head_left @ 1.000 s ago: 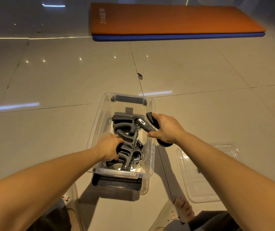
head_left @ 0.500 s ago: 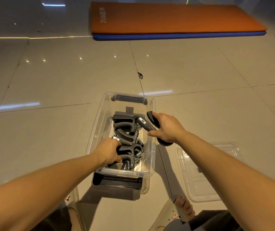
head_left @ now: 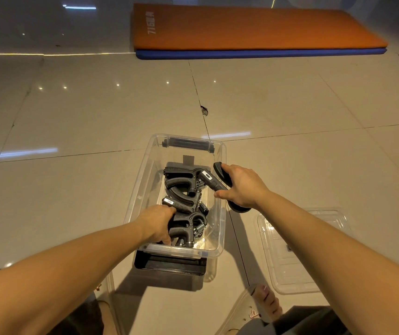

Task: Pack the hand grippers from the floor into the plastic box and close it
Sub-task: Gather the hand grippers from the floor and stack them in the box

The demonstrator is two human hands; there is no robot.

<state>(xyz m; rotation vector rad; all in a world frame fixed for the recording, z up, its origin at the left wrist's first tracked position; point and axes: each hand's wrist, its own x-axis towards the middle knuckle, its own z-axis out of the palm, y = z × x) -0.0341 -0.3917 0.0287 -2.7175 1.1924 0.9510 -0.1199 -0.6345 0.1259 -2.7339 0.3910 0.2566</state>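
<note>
Clear plastic forms the oblong box point(head_left: 138, 192) that stands open on the glossy beige tiled floor point(head_left: 72, 189) in front of the person. Inside lies a pile of black hand grippers point(head_left: 181, 183) with metal springs, reaching from the far end to the near end. The left hand point(head_left: 157, 222) reaches into the near part of the box, its fingers curled round the handle of the nearest gripper point(head_left: 187, 228) in the pile. The right hand point(head_left: 240, 187) is clamped on one more black gripper point(head_left: 211, 181) and holds it above the box's right rim, one handle slanting in over the pile and the other curving out past the rim. A black latch handle point(head_left: 169, 265) hangs at the box's near end. The clear plastic lid point(head_left: 314, 274) lies flat on the floor to the right of the box, apart from it. A sandalled foot point(head_left: 264, 302) shows beside the lid's near corner. Well beyond, an orange exercise mat point(head_left: 254, 25) with a blue underside lies on the floor.
</note>
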